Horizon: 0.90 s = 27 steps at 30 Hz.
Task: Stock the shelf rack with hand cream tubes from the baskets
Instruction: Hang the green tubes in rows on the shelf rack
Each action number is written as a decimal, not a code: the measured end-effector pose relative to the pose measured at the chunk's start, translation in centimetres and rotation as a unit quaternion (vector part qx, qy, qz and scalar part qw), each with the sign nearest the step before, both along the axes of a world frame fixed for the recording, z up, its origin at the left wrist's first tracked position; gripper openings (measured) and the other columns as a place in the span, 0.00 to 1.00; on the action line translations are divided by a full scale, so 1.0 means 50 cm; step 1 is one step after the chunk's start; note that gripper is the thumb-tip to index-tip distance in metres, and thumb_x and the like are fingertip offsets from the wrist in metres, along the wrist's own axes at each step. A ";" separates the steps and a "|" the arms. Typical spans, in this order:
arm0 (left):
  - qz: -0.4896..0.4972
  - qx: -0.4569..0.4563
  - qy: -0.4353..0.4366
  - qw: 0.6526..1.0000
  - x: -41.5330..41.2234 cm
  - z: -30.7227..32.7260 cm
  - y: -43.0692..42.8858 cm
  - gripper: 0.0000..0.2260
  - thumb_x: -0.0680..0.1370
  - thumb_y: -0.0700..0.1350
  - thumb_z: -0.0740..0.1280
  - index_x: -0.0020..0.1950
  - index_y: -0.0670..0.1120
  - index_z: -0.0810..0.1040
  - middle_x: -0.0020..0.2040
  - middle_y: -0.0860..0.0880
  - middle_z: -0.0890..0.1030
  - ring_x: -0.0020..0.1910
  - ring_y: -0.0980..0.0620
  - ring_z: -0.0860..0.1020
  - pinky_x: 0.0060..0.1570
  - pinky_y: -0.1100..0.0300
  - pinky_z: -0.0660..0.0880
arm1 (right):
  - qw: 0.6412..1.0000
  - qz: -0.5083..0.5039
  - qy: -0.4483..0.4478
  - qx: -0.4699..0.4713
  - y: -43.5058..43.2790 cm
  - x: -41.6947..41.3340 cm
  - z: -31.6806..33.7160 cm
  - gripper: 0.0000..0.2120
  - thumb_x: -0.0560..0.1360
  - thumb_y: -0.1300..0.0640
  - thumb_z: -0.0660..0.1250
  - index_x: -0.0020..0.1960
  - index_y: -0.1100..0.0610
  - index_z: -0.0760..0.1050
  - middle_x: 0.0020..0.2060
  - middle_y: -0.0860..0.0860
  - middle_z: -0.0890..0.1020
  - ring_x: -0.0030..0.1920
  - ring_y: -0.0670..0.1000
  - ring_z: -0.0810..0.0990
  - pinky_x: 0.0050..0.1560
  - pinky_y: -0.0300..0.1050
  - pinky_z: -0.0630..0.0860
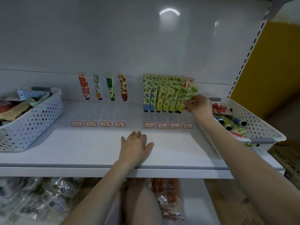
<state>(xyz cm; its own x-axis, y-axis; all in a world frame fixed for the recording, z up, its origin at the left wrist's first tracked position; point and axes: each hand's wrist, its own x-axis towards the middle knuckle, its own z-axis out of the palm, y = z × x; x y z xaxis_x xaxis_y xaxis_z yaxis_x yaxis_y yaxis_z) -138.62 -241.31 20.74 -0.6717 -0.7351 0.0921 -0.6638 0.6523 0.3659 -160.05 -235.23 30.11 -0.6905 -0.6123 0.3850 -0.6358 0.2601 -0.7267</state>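
**A:** What are the hands doing?

**B:** The left hand (135, 146) lies palm down on the white shelf (81, 151) near the middle of its front edge. Its fingers are straight and a little spread, and it holds nothing. The right hand (198, 106) pinches a green leaf-print hand cream tube (189, 96) by its lower right side.

**A:** Where does that tube sit?

**B:** At the shelf's rear right, tilted, cap down. It touches the right end of the packed tube rows (162, 96), which run from blue-flower prints through yellow to green.

**A:** And the baskets?

**B:** The left basket (32, 120), white and perforated, stands at the shelf's left edge, full of mixed tubes. The right basket (256, 117) sits at the right edge, just beside the right forearm, and holds red-leaf and green tubes.

**A:** Anything else?

**B:** Four single tubes (112, 86) stand apart along the rear edge, left of centre. Red-bordered price labels (168, 125) run in a line in front of the tubes. Clear-wrapped packets (40, 197) lie below the shelf.
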 end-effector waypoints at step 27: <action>0.009 -0.037 0.007 0.999 -0.008 -0.022 -0.008 0.15 0.79 0.57 0.55 0.51 0.47 0.74 0.52 0.52 0.75 0.59 0.50 0.70 0.66 0.44 0.63 | 0.992 0.030 0.026 0.116 -0.077 0.011 -0.052 0.06 0.78 0.59 0.62 0.44 0.60 0.69 0.32 0.49 0.71 0.40 0.52 0.72 0.39 0.42 0.64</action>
